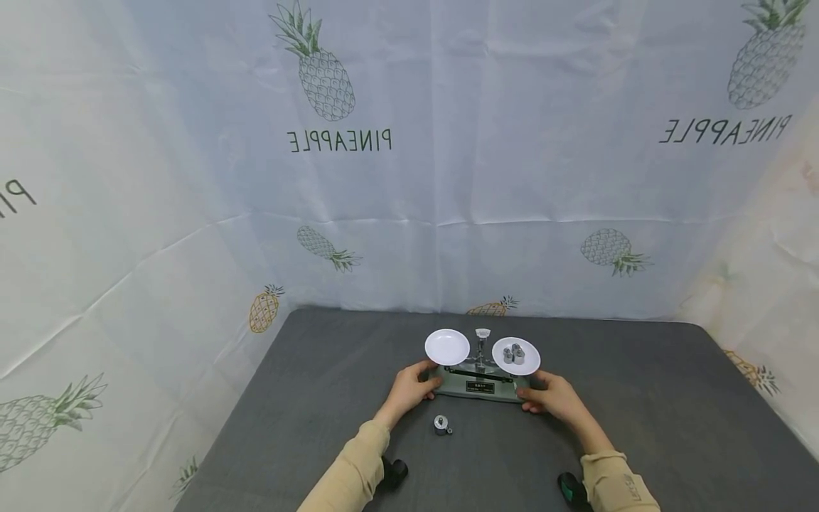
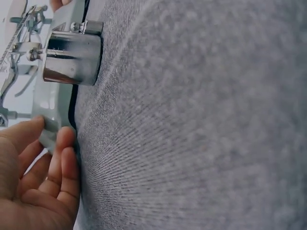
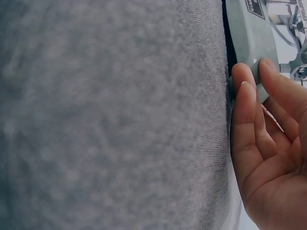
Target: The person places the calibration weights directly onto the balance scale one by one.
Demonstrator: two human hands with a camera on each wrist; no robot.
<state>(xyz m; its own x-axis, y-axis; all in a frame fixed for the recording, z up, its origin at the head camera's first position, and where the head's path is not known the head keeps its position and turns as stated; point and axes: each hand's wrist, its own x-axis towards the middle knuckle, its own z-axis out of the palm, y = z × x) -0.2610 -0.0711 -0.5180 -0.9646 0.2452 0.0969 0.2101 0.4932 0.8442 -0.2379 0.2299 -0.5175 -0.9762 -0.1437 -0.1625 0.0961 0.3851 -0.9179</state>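
A balance scale point(image 1: 451, 384) with a grey-green base stands on the dark table. Its left white pan point(image 1: 447, 347) holds nothing, while several small metal weights point(image 1: 517, 351) sit in the right white pan point(image 1: 530, 361). My left hand point(image 1: 407, 388) pinches the left end of the base between thumb and fingers. At the opposite end, my right hand point(image 1: 555, 398) pinches the base the same way, thumb on its top edge in the right wrist view. A large cylindrical metal weight point(image 2: 72, 60) stands in front of the scale, with a smaller weight point(image 2: 93, 27) beside it.
The dark grey tabletop point(image 1: 320, 398) extends around the scale. Behind and at the sides hangs a pale pineapple-print cloth point(image 1: 448, 270). Black straps point(image 1: 393, 472) show at both wrists, beside the beige sleeves.
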